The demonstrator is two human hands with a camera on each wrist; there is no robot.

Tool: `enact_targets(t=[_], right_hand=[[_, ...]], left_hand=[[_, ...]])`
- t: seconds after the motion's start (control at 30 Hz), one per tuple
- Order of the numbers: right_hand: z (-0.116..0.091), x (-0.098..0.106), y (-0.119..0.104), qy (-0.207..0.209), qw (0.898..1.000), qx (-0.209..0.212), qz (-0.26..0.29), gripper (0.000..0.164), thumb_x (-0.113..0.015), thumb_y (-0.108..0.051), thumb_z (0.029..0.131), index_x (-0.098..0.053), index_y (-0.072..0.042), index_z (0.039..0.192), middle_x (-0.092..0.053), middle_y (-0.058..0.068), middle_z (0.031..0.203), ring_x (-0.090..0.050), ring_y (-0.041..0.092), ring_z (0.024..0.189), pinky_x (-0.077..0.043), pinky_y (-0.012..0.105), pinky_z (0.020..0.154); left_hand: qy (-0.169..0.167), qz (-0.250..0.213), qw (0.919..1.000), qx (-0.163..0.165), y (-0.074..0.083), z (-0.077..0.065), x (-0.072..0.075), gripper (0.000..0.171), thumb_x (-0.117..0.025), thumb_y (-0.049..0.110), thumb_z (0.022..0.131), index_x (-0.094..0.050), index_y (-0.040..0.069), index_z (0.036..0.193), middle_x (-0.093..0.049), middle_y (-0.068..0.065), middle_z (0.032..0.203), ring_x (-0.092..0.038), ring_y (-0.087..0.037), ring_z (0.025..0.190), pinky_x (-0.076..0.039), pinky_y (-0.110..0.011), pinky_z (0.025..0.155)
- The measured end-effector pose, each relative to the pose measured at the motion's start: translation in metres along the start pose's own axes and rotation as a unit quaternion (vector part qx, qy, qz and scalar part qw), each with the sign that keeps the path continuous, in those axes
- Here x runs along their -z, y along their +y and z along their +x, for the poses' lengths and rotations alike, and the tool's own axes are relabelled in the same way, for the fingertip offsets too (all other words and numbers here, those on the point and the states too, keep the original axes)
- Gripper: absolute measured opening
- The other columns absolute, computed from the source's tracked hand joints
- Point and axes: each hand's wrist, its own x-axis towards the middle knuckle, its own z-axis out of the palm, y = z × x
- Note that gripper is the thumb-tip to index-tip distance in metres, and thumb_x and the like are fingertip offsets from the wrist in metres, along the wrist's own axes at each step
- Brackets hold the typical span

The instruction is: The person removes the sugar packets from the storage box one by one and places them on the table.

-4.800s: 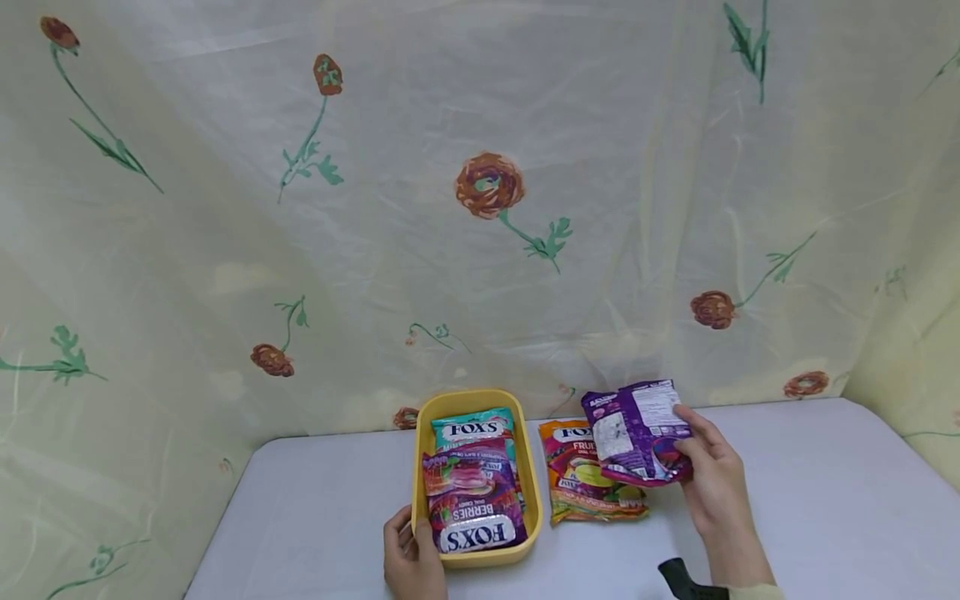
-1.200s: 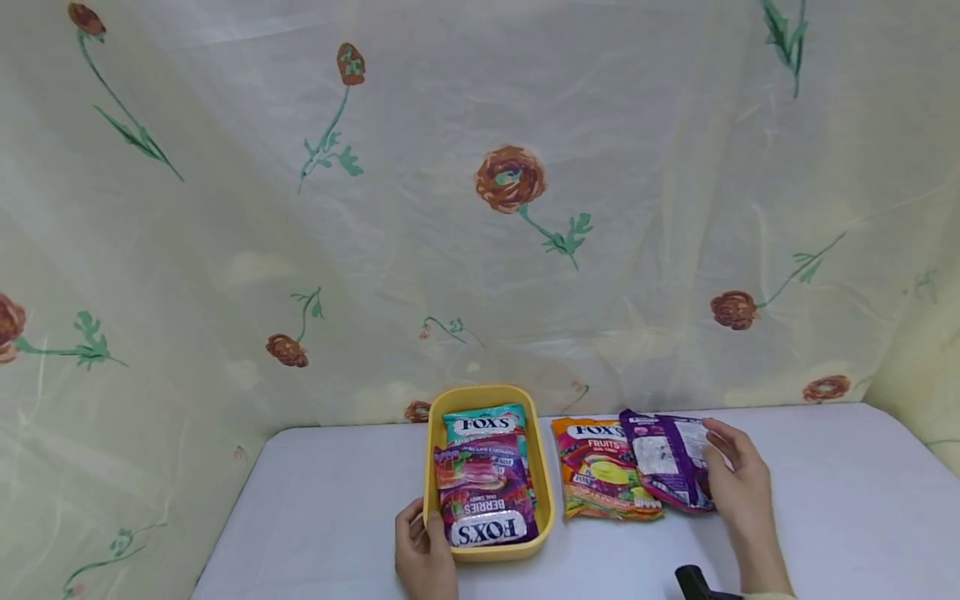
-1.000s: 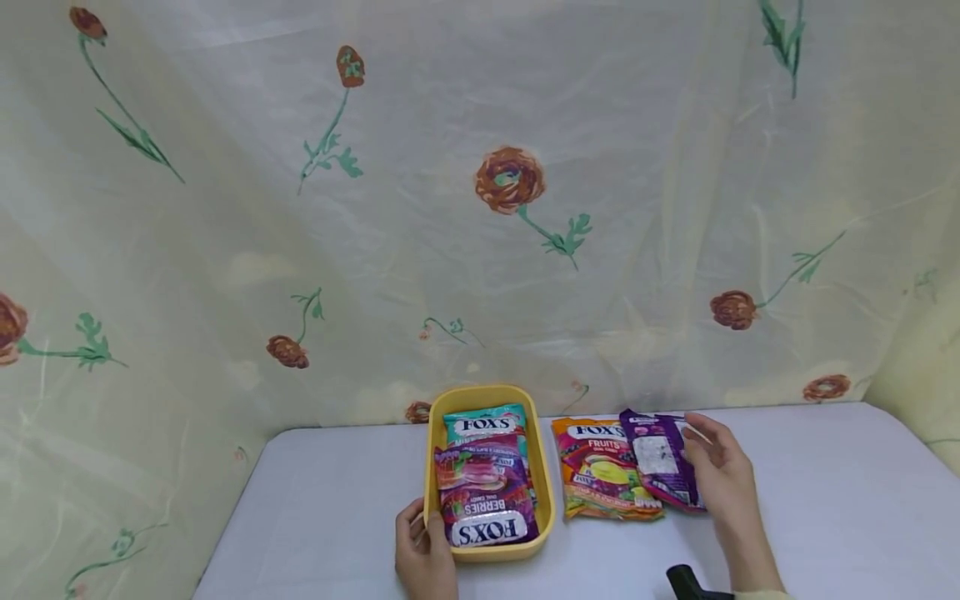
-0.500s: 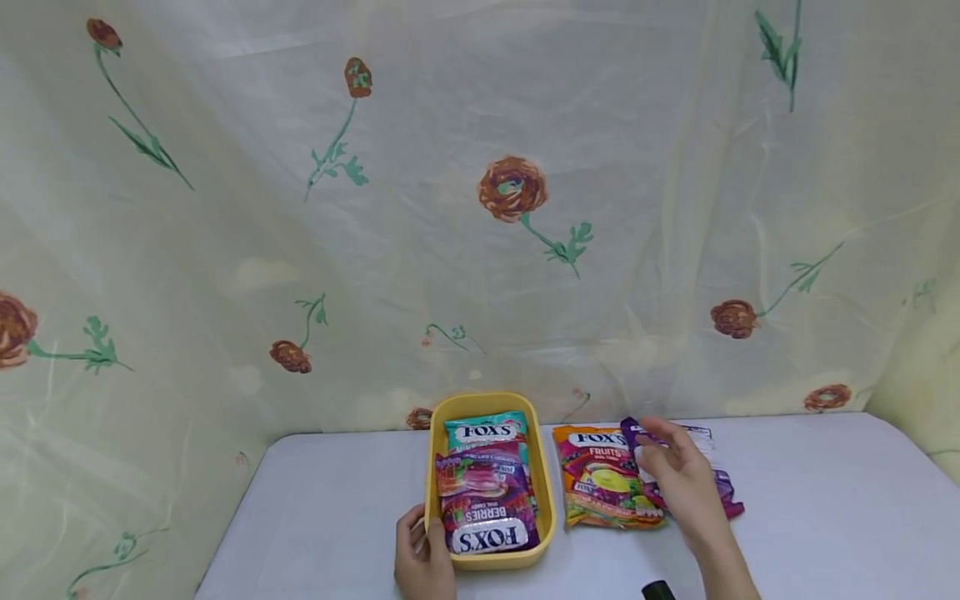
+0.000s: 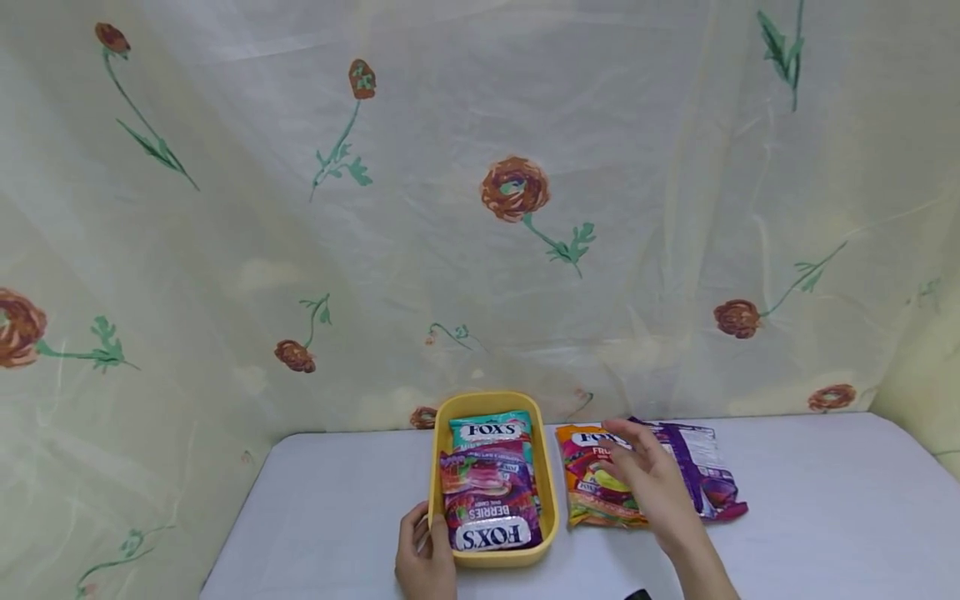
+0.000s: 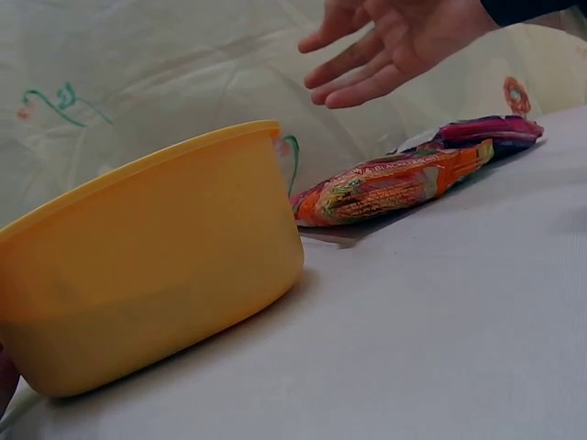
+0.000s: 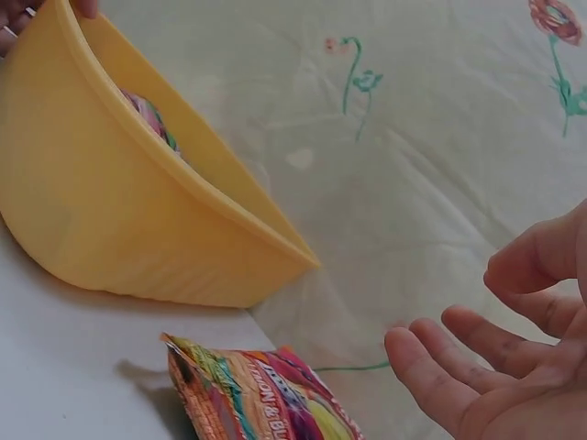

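My left hand [image 5: 426,557] holds the near left rim of a yellow plastic tub [image 5: 551,500], thumb on the inner side. Inside lie a teal candy bag [image 5: 491,427] and, overlapping it, a purple-red berries candy bag [image 5: 489,500]. Right of the tub an orange fruits candy bag [image 5: 592,510] lies flat on the table. A purple candy bag [image 5: 701,458] lies beside it, back side up, partly hidden by my right hand [image 5: 656,487]. That hand hovers above the orange bag with fingers spread and holds nothing; the left wrist view shows a gap beneath it.
A white table [image 5: 330,508] carries everything, its back edge against a flower-printed cloth [image 5: 405,250]. A dark object [image 5: 638,595] pokes in at the bottom edge, near my right forearm.
My right hand set the purple bag down beside the orange one, let go, and moved left over the orange bag. My left hand has stayed on the tub.
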Motion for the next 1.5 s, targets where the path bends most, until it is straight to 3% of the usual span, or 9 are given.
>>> enact_targets(t=[0.3,0.53,0.77,1.23,1.37,1.5], right_hand=[[0.002,-0.012,0.001,-0.003,1.0,-0.02,-0.021,0.039,-0.039,-0.015,0.101,-0.038,-0.014,0.139,-0.04,0.011,0.146,-0.053,0.033,0.123,-0.049,0.031,0.094],[-0.003,-0.026,0.007,-0.019,1.0,0.002,0.014,0.038,-0.041,-0.006,0.098,-0.042,-0.007,0.136,-0.045,0.012,0.141,-0.054,0.02,0.121,-0.05,0.031,0.094],[-0.003,-0.034,0.008,-0.026,1.0,0.009,0.015,0.037,-0.042,-0.005,0.097,-0.044,-0.009,0.134,-0.047,0.012,0.139,-0.047,0.033,0.128,-0.049,0.033,0.095],[-0.005,-0.045,0.002,-0.045,0.998,0.035,0.027,0.038,-0.042,-0.005,0.097,-0.043,-0.011,0.135,-0.042,0.01,0.144,-0.045,0.031,0.131,-0.05,0.03,0.094],[-0.007,-0.049,0.0,-0.049,0.998,0.027,0.034,0.039,-0.043,-0.004,0.097,-0.042,-0.011,0.135,-0.041,0.01,0.145,-0.044,0.03,0.131,-0.049,0.03,0.095],[-0.009,-0.054,-0.001,-0.05,0.998,0.014,0.027,0.041,-0.044,-0.004,0.097,-0.042,-0.013,0.136,-0.04,0.008,0.145,-0.044,0.029,0.132,-0.049,0.027,0.095]], left_hand=[[-0.011,-0.001,0.9999,0.005,0.0,0.001,-0.002,0.027,-0.055,0.012,0.091,-0.059,0.008,0.117,-0.061,-0.018,0.121,-0.059,-0.034,0.111,-0.048,-0.045,0.095],[-0.014,-0.009,0.9998,-0.006,-0.004,-0.002,0.0,0.026,-0.057,0.01,0.089,-0.061,0.005,0.114,-0.062,-0.017,0.119,-0.06,-0.032,0.11,-0.049,-0.042,0.093],[-0.013,-0.013,0.9998,-0.013,-0.004,-0.002,-0.001,0.026,-0.057,0.011,0.09,-0.061,0.005,0.115,-0.063,-0.017,0.118,-0.061,-0.031,0.109,-0.048,-0.042,0.093],[-0.019,-0.023,0.9995,0.007,-0.003,0.001,-0.001,0.028,-0.055,0.014,0.091,-0.059,0.006,0.117,-0.062,-0.017,0.119,-0.059,-0.031,0.109,-0.046,-0.047,0.096],[-0.014,-0.025,0.9996,0.002,-0.007,0.002,-0.002,0.026,-0.056,0.014,0.091,-0.06,0.007,0.116,-0.063,-0.015,0.117,-0.061,-0.026,0.106,-0.049,-0.041,0.094],[-0.017,-0.035,0.9992,0.001,-0.003,0.0,-0.001,0.026,-0.057,0.014,0.091,-0.06,0.006,0.116,-0.063,-0.018,0.117,-0.06,-0.03,0.107,-0.048,-0.043,0.093]])
